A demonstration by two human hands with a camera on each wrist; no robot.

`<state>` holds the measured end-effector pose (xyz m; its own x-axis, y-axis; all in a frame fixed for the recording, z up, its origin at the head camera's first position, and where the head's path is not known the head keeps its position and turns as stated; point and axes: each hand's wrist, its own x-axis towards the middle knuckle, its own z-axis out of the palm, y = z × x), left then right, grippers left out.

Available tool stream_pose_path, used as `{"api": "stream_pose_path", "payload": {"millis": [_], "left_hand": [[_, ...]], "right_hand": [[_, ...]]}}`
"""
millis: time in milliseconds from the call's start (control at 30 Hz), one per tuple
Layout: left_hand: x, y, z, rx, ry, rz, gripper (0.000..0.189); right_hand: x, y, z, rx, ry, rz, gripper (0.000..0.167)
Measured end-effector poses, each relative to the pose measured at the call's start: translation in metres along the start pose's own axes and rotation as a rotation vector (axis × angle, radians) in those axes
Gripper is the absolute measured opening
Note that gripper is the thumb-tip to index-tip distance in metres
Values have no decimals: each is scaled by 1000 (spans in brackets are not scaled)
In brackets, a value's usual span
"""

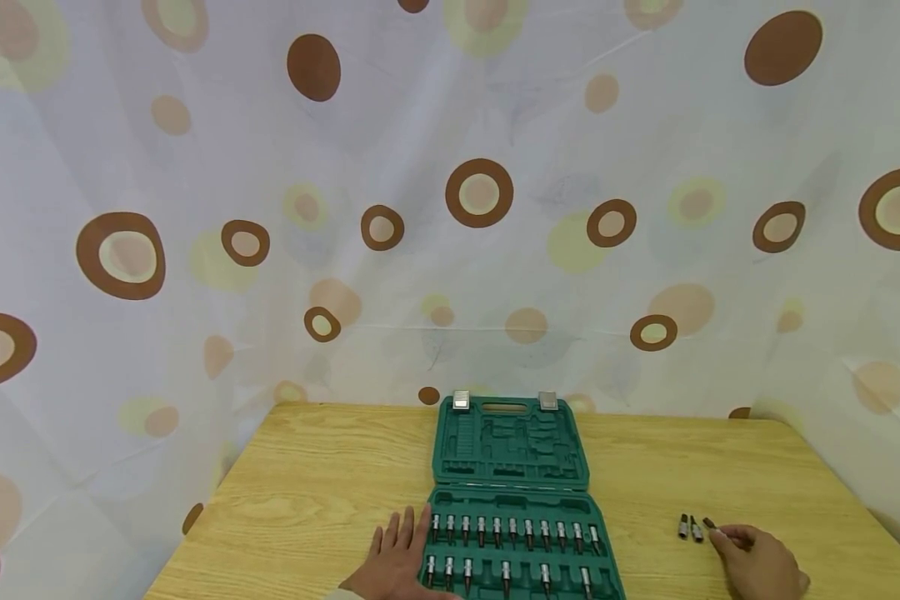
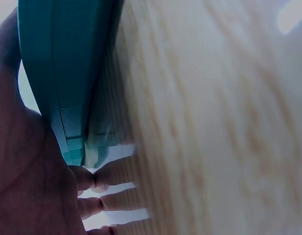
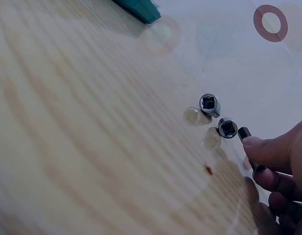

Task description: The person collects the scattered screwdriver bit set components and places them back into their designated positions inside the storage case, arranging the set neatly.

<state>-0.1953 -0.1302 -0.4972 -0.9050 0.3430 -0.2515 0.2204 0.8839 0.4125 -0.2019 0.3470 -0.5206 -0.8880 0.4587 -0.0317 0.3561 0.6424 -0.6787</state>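
So the person's right hand [image 1: 763, 562] has its grip clamped on a little bit socket [image 3: 244, 133], pinched between thumb and fingers with the dark tip poking out. It's over at the right side of the bench [image 1: 330, 467], well apart from the case; can't tell if it's touching the wood. Two loose bit sockets [image 1: 683, 526] lie just beside that hand, close together, square holes facing the wrist camera.

The left hand's [image 1: 396, 558] grip is apart, fingers straight and spread along the left side of the green case [image 1: 607, 575], thumb toward its near part.

Case is sitting mid-bench with the lid [image 1: 517, 442] folded back, two silver latches [image 1: 547, 401] at its far edge. Back row [image 1: 497, 532] is packed with bits, front row [image 1: 506, 579] has gaps. Behind it all hangs a pale sheet [image 1: 420, 100] with brown circles.
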Motion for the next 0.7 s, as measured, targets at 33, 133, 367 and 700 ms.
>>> {"api": "stream_pose_path", "payload": {"millis": [33,133,367,700], "left_hand": [[0,0,0,1,0,-1,107],[-1,1,-1,-3,-1,-2,107],[-2,4,-3,-24,-6,9,107],[-2,3,-4,-36,-19,15,108]], "right_hand": [[0,0,0,1,0,-2,47],[1,0,0,-3,0,1,50],[2,4,0,-20,10,7,55],[-3,-2,-1,-2,77,-10,52]]}}
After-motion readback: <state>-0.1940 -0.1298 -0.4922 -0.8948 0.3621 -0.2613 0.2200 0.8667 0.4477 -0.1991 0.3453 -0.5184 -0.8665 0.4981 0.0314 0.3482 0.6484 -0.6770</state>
